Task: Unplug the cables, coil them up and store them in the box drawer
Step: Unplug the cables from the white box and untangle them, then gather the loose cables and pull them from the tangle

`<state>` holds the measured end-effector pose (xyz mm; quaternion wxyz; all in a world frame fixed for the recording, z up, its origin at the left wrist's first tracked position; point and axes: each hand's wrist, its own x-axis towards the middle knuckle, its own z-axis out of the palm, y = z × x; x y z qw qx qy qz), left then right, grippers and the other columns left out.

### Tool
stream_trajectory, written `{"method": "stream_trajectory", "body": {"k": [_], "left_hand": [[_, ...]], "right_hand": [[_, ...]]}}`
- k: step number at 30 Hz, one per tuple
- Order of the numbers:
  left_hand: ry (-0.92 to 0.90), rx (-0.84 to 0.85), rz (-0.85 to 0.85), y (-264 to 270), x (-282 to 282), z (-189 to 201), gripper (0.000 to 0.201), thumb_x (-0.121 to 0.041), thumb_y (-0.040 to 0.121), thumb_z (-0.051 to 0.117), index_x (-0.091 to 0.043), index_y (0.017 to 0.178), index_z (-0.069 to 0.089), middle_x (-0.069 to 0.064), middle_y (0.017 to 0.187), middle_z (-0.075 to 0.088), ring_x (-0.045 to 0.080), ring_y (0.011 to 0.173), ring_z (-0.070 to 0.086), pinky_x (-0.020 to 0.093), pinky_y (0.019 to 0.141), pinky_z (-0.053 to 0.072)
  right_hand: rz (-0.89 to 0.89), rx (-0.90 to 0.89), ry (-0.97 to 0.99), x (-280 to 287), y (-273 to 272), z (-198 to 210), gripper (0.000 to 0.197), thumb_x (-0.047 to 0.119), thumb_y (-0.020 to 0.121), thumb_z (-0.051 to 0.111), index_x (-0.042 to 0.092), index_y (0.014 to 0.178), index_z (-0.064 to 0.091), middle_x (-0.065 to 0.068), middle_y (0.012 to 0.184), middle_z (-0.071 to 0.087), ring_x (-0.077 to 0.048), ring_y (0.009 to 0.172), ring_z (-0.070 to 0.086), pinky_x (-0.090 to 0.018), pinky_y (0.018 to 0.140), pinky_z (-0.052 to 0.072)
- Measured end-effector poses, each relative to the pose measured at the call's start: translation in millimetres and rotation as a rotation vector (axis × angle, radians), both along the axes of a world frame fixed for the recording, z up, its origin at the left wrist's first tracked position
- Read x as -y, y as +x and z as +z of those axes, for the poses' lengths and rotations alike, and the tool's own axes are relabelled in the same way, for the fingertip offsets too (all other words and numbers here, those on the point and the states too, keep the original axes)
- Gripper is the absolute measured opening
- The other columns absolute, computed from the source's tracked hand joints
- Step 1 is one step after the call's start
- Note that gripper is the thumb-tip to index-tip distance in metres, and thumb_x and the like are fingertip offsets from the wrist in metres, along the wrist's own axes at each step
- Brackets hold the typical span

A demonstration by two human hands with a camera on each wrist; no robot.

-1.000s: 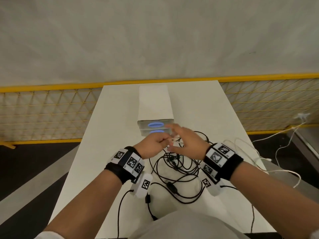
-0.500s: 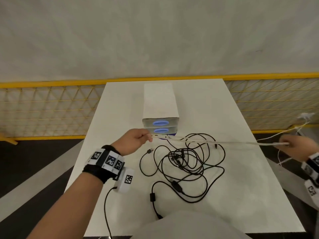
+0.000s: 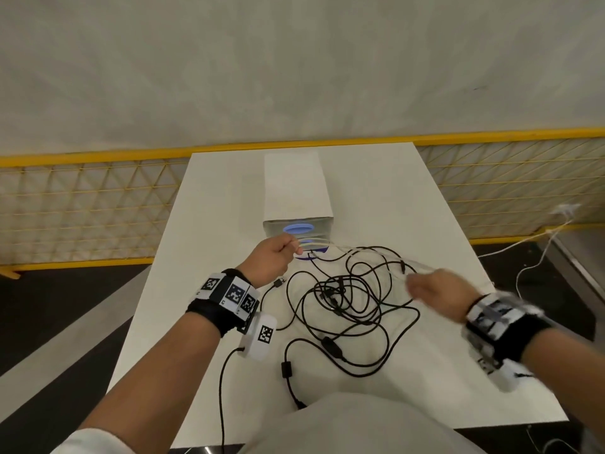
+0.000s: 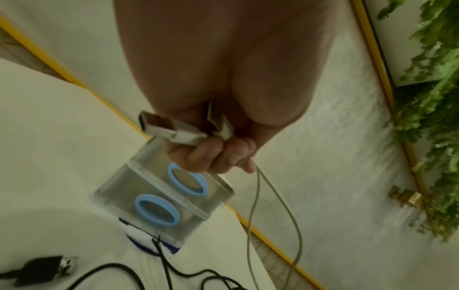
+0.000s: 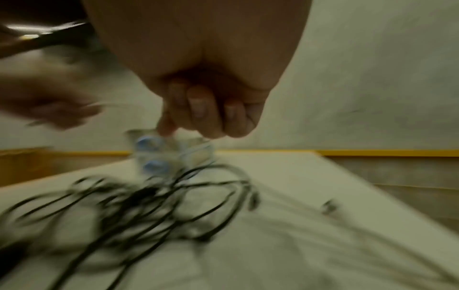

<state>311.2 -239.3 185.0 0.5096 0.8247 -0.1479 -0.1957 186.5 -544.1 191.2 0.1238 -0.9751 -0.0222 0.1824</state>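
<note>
My left hand [image 3: 278,257] is just in front of the white two-drawer box [image 3: 296,191] with blue ring handles. It grips the two USB plugs [image 4: 171,129] of a white cable [image 4: 255,196], whose strands hang down from the fist. The white cable [image 3: 314,245] runs right towards my right hand [image 3: 432,290], which is blurred, with fingers [image 5: 198,108] curled as if round that cable. A tangle of black cables [image 3: 353,306] lies on the table [image 3: 409,208] between and below the hands. Both drawers [image 4: 171,196] are closed.
A loose black USB plug [image 4: 44,268] lies near my left wrist. A yellow mesh fence [image 3: 82,208] runs behind the table. More white cables [image 3: 530,244] trail over the floor at right to a socket [image 3: 564,209]. A green plant [image 4: 434,98] is on the wall.
My right hand drew the white cable far out to the right and has now swung back in over the table. The left hand stays by the box holding the plugs.
</note>
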Motion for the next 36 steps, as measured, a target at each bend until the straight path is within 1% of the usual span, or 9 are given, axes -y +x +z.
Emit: {"method": "stream_trajectory", "body": {"k": [2, 6, 11, 15, 19, 23, 26, 30, 36], "left_hand": [[-0.016, -0.017, 0.021, 0, -3, 0, 0.026, -0.018, 0.100, 0.038, -0.013, 0.083, 0.058, -0.005, 0.053, 0.037, 0.009, 0.038, 0.041, 0.022, 0.046, 0.035], [-0.052, -0.070, 0.018, -4, -5, 4, 0.024, -0.019, 0.100, 0.038, -0.012, 0.087, 0.057, -0.001, 0.056, 0.046, 0.011, 0.040, 0.048, 0.020, 0.041, 0.038], [-0.051, -0.094, -0.016, -11, -3, 8, 0.022, -0.018, 0.101, 0.035, -0.007, 0.093, 0.053, 0.001, 0.057, 0.035, 0.002, 0.039, 0.033, 0.012, 0.038, 0.027], [-0.075, -0.159, -0.017, -13, -1, 4, 0.021, -0.016, 0.102, 0.033, -0.007, 0.095, 0.051, 0.001, 0.060, 0.036, 0.006, 0.042, 0.035, 0.016, 0.040, 0.028], [-0.112, -0.174, -0.063, -16, 4, 6, 0.019, -0.007, 0.100, 0.033, -0.001, 0.100, 0.051, 0.007, 0.064, 0.050, 0.007, 0.046, 0.051, 0.026, 0.052, 0.038], [-0.153, -0.207, -0.127, -18, 6, 8, 0.020, -0.012, 0.098, 0.041, 0.001, 0.100, 0.056, 0.010, 0.071, 0.065, 0.017, 0.064, 0.063, 0.025, 0.060, 0.046], [-0.193, -0.265, -0.111, -22, 9, 13, 0.019, -0.010, 0.098, 0.042, 0.000, 0.099, 0.058, 0.014, 0.077, 0.067, 0.018, 0.065, 0.066, 0.019, 0.057, 0.048], [-0.248, -0.333, -0.145, -30, 14, 20, 0.018, -0.015, 0.098, 0.044, -0.007, 0.090, 0.058, 0.015, 0.075, 0.068, 0.025, 0.065, 0.066, 0.025, 0.058, 0.049], [-0.088, -0.235, -0.199, -44, 28, 22, 0.025, -0.029, 0.101, 0.038, -0.009, 0.090, 0.048, 0.000, 0.058, 0.039, 0.012, 0.049, 0.040, 0.015, 0.042, 0.035]], "right_hand": [[0.174, -0.102, -0.043, -39, -5, -27, 0.057, 0.059, 0.075, 0.017, 0.022, 0.090, 0.057, -0.003, 0.085, 0.067, -0.023, 0.080, 0.059, -0.029, 0.070, 0.042], [0.490, -0.269, -0.136, -90, -21, -70, 0.053, 0.066, 0.081, 0.048, 0.017, 0.098, 0.056, -0.006, 0.105, 0.061, -0.026, 0.095, 0.055, -0.035, 0.081, 0.045], [0.484, -0.287, -0.172, -97, -28, -76, 0.031, 0.035, 0.094, 0.046, 0.009, 0.103, 0.059, -0.013, 0.108, 0.063, -0.034, 0.101, 0.058, -0.040, 0.091, 0.045], [0.446, -0.245, 0.011, -84, -30, -55, 0.032, 0.032, 0.098, 0.041, 0.016, 0.116, 0.061, -0.006, 0.112, 0.063, -0.024, 0.104, 0.058, -0.033, 0.092, 0.044], [0.313, -0.021, 0.226, -70, -27, -22, 0.024, 0.027, 0.095, 0.048, 0.018, 0.105, 0.069, 0.010, 0.087, 0.062, -0.015, 0.084, 0.058, -0.027, 0.078, 0.045], [0.231, 0.230, 0.481, -75, -19, 5, 0.025, 0.034, 0.095, 0.050, 0.023, 0.109, 0.069, 0.018, 0.083, 0.058, -0.002, 0.080, 0.058, -0.017, 0.073, 0.045], [0.086, 0.324, 0.641, -86, -1, 22, 0.021, 0.030, 0.096, 0.052, 0.019, 0.099, 0.070, 0.006, 0.078, 0.066, -0.009, 0.074, 0.059, -0.024, 0.072, 0.047], [0.003, 0.361, 0.529, -96, 24, 25, 0.024, 0.034, 0.095, 0.051, 0.019, 0.088, 0.068, -0.005, 0.067, 0.061, -0.020, 0.067, 0.056, -0.036, 0.070, 0.046], [-0.082, 0.369, 0.454, -102, 35, 19, 0.027, 0.041, 0.088, 0.060, 0.021, 0.071, 0.065, 0.007, 0.046, 0.041, -0.009, 0.045, 0.040, -0.025, 0.051, 0.032]]}}
